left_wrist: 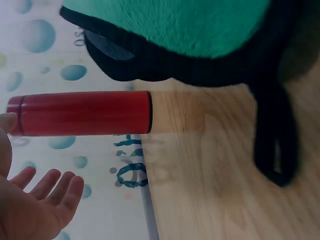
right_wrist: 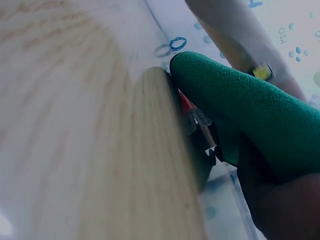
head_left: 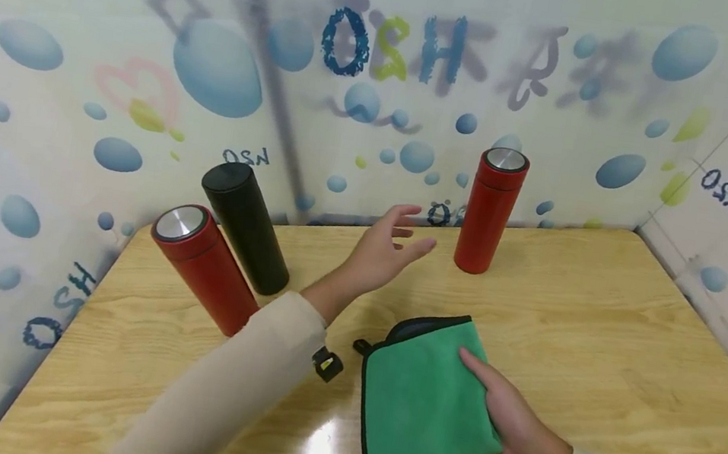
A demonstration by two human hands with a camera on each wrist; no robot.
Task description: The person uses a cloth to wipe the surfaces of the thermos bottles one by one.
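My right hand (head_left: 519, 432) grips a folded green cloth (head_left: 426, 404) with black edging and a black hanging loop, its thumb lying on top. The cloth is held over the table's near middle; the right wrist view shows the same green cloth (right_wrist: 235, 105) from its side. My left hand (head_left: 381, 252) reaches toward the back of the table with fingers apart and nothing in them. Just right of it stands an upright red thermos (head_left: 490, 213) with a silver lid top. In the left wrist view, the thumb overlaps the top end of this red thermos (left_wrist: 85, 113); contact cannot be told.
Another red thermos (head_left: 212, 276) and a black thermos (head_left: 249, 231) stand side by side at the left, near the left forearm. The wooden table (head_left: 598, 334) meets walls patterned with blue and green spots at the back and sides.
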